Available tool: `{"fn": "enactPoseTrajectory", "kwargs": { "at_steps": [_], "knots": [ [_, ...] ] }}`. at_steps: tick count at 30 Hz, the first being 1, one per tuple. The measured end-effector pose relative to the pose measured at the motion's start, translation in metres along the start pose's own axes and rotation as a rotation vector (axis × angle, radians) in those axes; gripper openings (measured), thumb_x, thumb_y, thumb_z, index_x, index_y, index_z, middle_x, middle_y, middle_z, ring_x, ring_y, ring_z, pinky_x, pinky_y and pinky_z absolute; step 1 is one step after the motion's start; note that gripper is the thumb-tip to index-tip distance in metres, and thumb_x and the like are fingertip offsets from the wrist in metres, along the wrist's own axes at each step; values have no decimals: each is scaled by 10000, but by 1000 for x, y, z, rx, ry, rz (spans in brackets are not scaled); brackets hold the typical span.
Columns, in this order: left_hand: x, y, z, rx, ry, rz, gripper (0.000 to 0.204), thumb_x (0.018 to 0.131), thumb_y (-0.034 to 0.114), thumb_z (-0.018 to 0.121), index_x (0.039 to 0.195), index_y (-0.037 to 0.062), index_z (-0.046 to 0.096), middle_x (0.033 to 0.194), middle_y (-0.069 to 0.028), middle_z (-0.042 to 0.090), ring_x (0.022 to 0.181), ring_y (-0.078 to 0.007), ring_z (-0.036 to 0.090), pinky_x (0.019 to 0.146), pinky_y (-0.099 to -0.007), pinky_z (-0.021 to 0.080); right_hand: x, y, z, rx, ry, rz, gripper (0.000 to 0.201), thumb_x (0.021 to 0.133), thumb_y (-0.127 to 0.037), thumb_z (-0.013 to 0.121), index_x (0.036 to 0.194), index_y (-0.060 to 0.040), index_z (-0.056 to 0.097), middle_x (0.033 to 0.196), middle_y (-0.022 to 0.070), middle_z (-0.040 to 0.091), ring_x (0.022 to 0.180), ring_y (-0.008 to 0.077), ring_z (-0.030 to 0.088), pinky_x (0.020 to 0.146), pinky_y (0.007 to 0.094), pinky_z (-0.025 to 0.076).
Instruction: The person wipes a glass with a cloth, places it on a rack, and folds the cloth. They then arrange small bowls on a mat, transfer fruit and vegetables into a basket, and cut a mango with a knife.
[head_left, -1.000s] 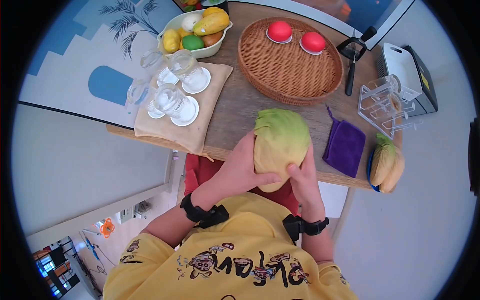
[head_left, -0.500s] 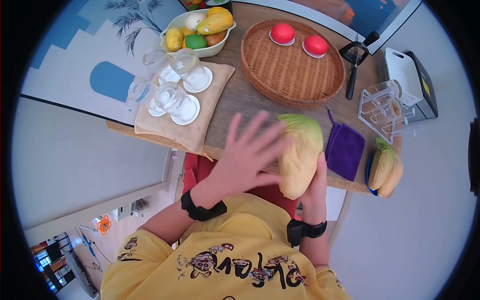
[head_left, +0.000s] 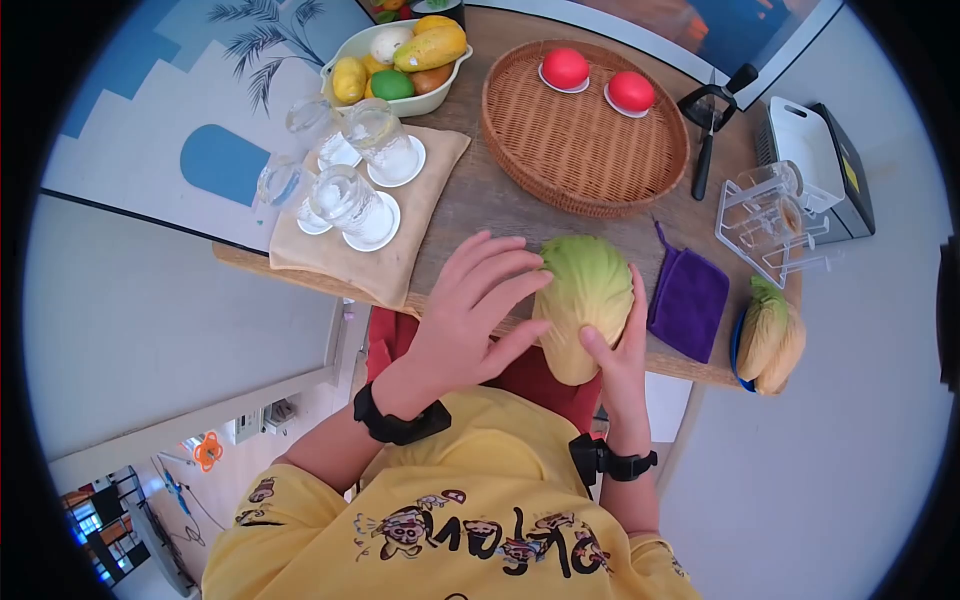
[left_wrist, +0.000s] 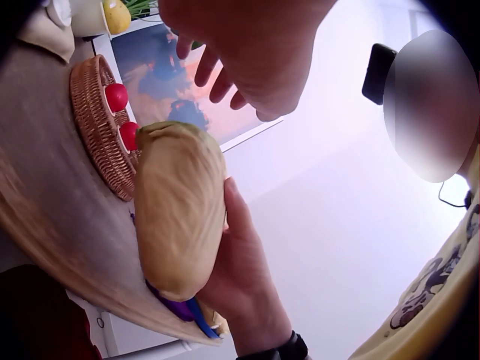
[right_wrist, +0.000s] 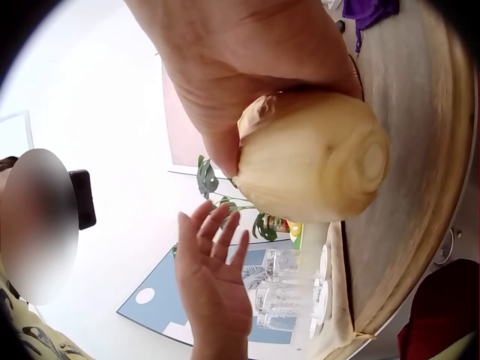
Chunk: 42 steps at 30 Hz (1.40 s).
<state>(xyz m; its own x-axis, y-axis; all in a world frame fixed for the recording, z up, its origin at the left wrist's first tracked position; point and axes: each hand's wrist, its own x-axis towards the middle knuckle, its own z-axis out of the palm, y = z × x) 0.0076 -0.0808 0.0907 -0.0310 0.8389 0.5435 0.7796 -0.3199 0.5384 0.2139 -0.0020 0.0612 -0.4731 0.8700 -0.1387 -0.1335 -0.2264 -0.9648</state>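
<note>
A napa cabbage [head_left: 585, 300], pale yellow with a green leafy top, is held over the table's front edge. My right hand [head_left: 622, 365] grips it from the right, thumb across its front. In the right wrist view the cabbage's cut stem end [right_wrist: 371, 161] shows below the palm. My left hand [head_left: 465, 310] is raised just left of the cabbage, fingers spread and slightly bent, holding nothing. From the left wrist view, a gap separates that hand [left_wrist: 247, 52] from the cabbage [left_wrist: 180, 214].
A round wicker tray [head_left: 585, 185] bears two red round items [head_left: 566, 67] on white saucers. At left, glass mugs [head_left: 347, 200] stand upside down on coasters over a beige cloth [head_left: 425, 215]. A purple cloth [head_left: 690, 300] and another cabbage [head_left: 775, 335] lie right.
Both hands held the cabbage at first; my left hand has let go and moved left off it. The cabbage shifted right, turned in my right hand, then came partly back left.
</note>
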Motion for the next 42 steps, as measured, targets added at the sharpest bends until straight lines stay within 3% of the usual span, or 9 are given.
{"fn": "enactPoseTrajectory", "kwargs": {
  "at_steps": [6,11,18,22,24,27,30,38,42],
  "knots": [
    [21,19,-2,-101,-236,167,634,833,368,739,1374,88,565,1371,-145,558,1312,-364,490,1094,-500,402,-3,-7,4,-133,-135,-69,1112,724,-147,835,1583,-58,134,1476,171,401,1343,281,452,1125,401,380],
    [6,-22,1,-644,-277,-454,658,948,410,658,1467,74,434,1492,-152,432,1357,-288,462,1102,-457,395,-10,-7,1,-92,-179,-86,1197,697,-226,875,1587,-55,92,1475,168,395,1355,285,441,1126,407,377],
    [-2,12,20,-1005,-251,-610,978,861,217,791,1565,89,124,1521,-174,336,1377,-288,412,1118,-428,389,-4,-3,7,75,-31,-69,1170,782,-432,823,1585,-40,68,1515,173,356,1370,290,421,1149,414,342],
    [-9,4,29,-956,-156,-565,1073,795,210,849,1563,63,115,1538,-148,305,1430,-254,325,1178,-403,296,-3,-7,-8,-362,-95,-204,892,892,-430,715,1545,-28,260,1501,188,408,1378,355,415,1154,437,323],
    [-8,2,25,-1119,-137,-781,1071,792,189,847,1564,69,116,1532,-138,309,1426,-243,330,1177,-394,297,-4,-19,-8,-651,-76,-215,813,901,-408,706,1518,-24,342,1489,196,430,1380,381,409,1152,449,323],
    [-10,0,28,-1055,-127,-704,1053,797,170,838,1564,71,123,1526,-131,316,1425,-240,330,1174,-389,300,-7,-36,6,-984,85,-543,728,876,-362,719,1460,-26,443,1469,212,451,1388,420,385,1152,472,323],
    [-11,4,30,-1161,-122,-724,1045,801,149,832,1567,89,125,1531,-123,312,1423,-236,334,1168,-391,313,-3,-38,16,-997,-182,-719,769,819,-360,755,1450,-38,458,1501,215,421,1408,427,364,1149,496,328],
    [-12,-1,7,-1481,113,-988,932,884,171,750,1572,119,124,1517,-91,350,1398,-212,372,1134,-381,363,-3,-18,1,-608,111,-185,490,907,-118,662,1376,-31,550,1449,182,515,1320,392,501,1083,451,420],
    [-12,-6,19,-1193,85,-844,896,902,197,731,1570,115,139,1516,-89,352,1394,-214,378,1143,-384,351,-6,-40,26,-903,-67,-662,455,931,-100,638,1373,-33,554,1428,173,541,1267,352,558,1038,432,463]
  ]
}}
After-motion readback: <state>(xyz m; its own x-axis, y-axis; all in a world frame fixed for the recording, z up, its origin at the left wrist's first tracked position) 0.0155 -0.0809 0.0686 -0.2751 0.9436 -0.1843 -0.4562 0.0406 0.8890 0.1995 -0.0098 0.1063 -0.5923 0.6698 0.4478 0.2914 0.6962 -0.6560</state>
